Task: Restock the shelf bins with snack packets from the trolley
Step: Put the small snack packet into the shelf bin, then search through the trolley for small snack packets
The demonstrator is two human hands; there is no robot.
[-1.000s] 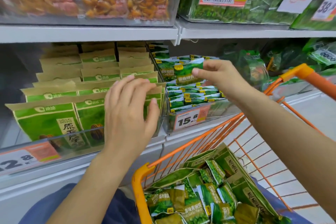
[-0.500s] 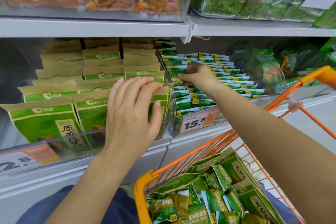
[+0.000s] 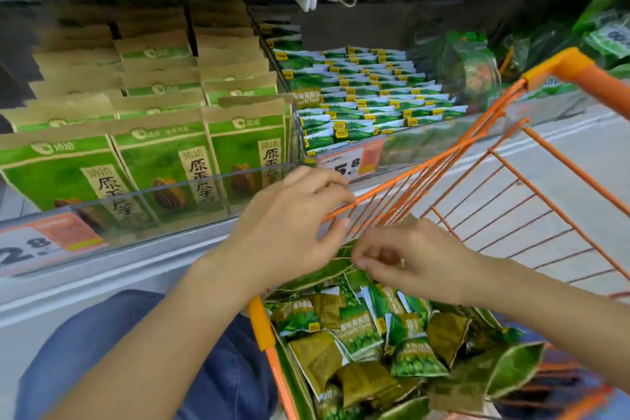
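Both hands now down from shelf bins over trolley packets; each grip's contents unclear.

Small green snack packets lie heaped in the orange trolley (bins stocked).

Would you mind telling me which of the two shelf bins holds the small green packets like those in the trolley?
The right-hand bin, the one with the orange price tag; its small green packets match. The left bin holds tall paper bags.
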